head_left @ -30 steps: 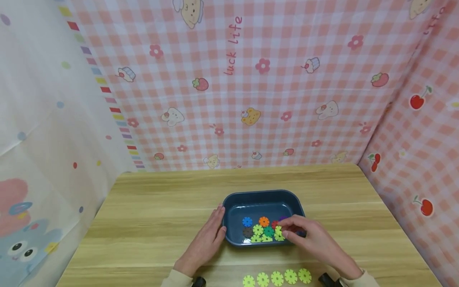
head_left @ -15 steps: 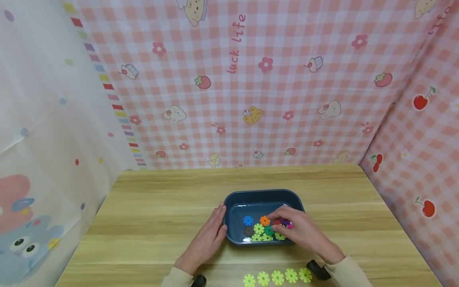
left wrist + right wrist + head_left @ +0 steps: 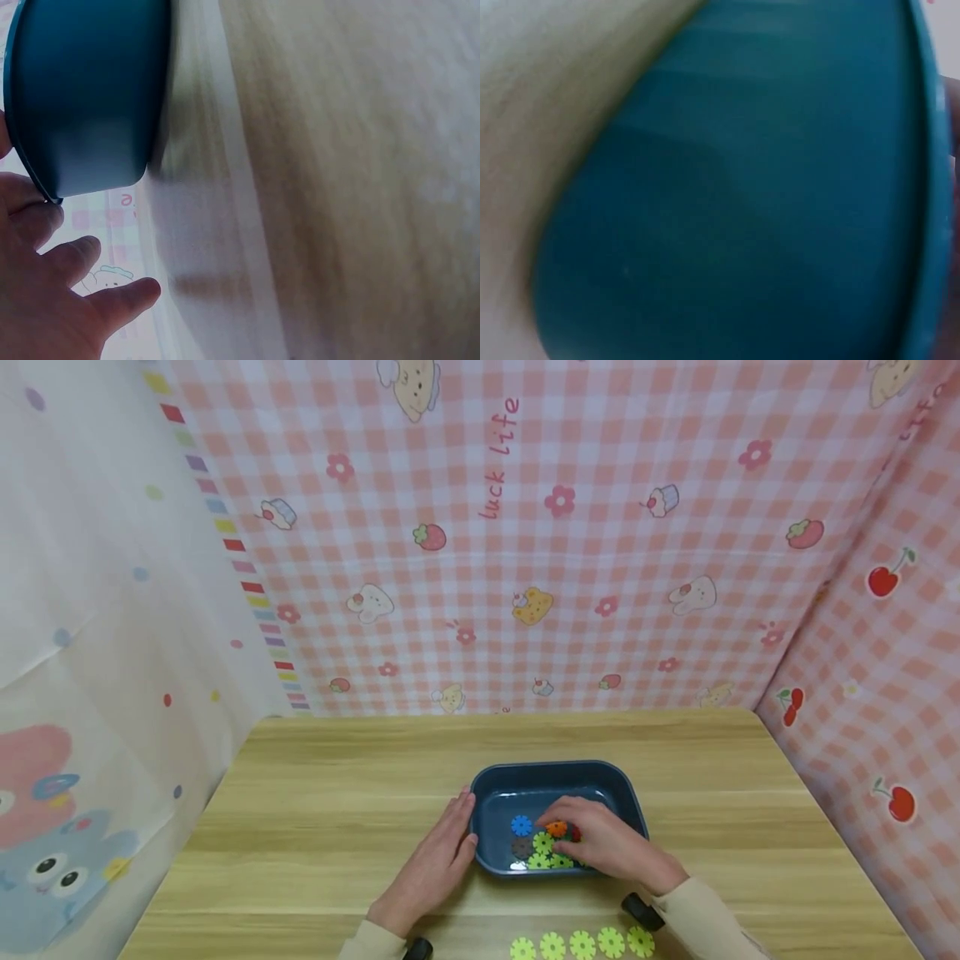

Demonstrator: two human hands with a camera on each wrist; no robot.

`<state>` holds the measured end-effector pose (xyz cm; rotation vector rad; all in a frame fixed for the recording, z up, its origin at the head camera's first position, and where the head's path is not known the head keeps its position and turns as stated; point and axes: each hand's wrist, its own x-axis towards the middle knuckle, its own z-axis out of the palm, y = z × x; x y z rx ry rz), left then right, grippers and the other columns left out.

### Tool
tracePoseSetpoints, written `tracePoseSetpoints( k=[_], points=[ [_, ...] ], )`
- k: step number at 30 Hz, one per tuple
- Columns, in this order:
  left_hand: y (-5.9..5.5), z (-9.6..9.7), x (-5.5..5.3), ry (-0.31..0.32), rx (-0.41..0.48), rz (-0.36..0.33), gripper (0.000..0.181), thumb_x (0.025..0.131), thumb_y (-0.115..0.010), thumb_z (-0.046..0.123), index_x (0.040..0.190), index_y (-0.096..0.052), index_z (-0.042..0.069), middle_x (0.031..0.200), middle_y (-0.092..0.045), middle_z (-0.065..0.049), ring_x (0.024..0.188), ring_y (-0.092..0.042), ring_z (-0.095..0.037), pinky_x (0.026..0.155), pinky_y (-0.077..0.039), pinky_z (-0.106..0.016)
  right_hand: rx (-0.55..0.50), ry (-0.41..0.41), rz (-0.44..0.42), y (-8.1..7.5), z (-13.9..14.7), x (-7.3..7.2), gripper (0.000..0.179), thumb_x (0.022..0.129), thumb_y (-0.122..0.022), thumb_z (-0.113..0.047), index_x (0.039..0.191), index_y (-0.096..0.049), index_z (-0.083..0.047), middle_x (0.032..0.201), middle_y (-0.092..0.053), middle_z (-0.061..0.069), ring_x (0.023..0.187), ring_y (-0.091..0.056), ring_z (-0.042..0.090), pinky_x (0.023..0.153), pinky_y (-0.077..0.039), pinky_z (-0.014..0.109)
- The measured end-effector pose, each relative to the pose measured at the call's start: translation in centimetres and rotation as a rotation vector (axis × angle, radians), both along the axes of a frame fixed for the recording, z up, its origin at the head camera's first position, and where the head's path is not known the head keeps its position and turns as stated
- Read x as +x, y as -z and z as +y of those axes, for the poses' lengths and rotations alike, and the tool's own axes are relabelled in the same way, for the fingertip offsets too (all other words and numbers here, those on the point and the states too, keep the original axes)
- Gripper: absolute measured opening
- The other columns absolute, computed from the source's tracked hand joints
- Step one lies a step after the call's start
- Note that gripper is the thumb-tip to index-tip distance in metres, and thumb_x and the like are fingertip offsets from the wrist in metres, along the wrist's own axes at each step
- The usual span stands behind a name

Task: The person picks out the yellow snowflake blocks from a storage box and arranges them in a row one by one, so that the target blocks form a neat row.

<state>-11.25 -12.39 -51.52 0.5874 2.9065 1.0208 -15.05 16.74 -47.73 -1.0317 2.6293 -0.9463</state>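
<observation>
A dark blue tray (image 3: 510, 802) holds notched plastic discs: a blue disc (image 3: 522, 825), a dark grey disc (image 3: 521, 847), an orange disc (image 3: 557, 828), a partly covered red disc (image 3: 575, 832) and several yellow-green discs (image 3: 543, 842). My left hand (image 3: 431, 860) rests its extended fingers against the tray's left side; in the left wrist view its fingertips touch the rim. My right hand (image 3: 603, 843) reaches over the right side into the tray, thumb and forefinger apart around the orange disc, and covers discs beneath it. The right wrist view is mostly filled by the tray's outer wall (image 3: 742, 210).
A row of several yellow-green discs (image 3: 582, 945) lies at the near edge of the wooden table (image 3: 337, 793). Beside its right end is a black wrist strap (image 3: 642, 912) on my right arm. Patterned cloth walls (image 3: 465, 568) enclose the back and sides.
My right hand has moved left across the tray, from the yellow-green discs on the right to the orange disc. My left hand stays at the tray's left side.
</observation>
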Motion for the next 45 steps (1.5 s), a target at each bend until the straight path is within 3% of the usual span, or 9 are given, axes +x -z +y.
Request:
tracePoseSetpoints(
  k=[8,20,45],
  points=[
    [0.1,0.1,0.0,-0.001,0.005,-0.001,0.058,0.112,-0.045,0.023,0.163,-0.028,0.003,0.171,-0.022,-0.009,0.156,-0.023,-0.031,0.125,-0.026,-0.05,0.048,-0.044,-0.007,0.5,-0.7,-1.1,0.028,0.094,-0.076,-0.008,0.122,-0.074,-0.009,0.122,-0.069,0.001,0.11,-0.067,0.022,0.093,-0.058,0.041],
    [0.1,0.2,0.0,-0.003,-0.006,-0.015,0.057,0.112,-0.044,0.023,0.163,-0.028,0.004,0.171,-0.021,-0.008,0.156,-0.023,-0.031,0.125,-0.025,-0.049,0.063,-0.093,-0.009,1.3,-0.8,-2.0,0.03,0.09,-0.081,-0.008,0.119,-0.075,-0.011,0.115,-0.068,-0.001,0.101,-0.064,0.017,0.087,-0.058,0.034],
    [-0.1,0.1,0.0,-0.004,-0.01,-0.014,0.058,0.111,-0.044,0.023,0.163,-0.028,0.003,0.171,-0.021,-0.008,0.156,-0.023,-0.031,0.125,-0.025,-0.049,0.142,-0.049,-0.04,2.5,-1.1,-2.8,0.031,0.085,-0.087,-0.018,0.114,-0.078,-0.016,0.113,-0.063,-0.004,0.105,-0.06,0.018,0.093,-0.055,0.041]
  ],
)
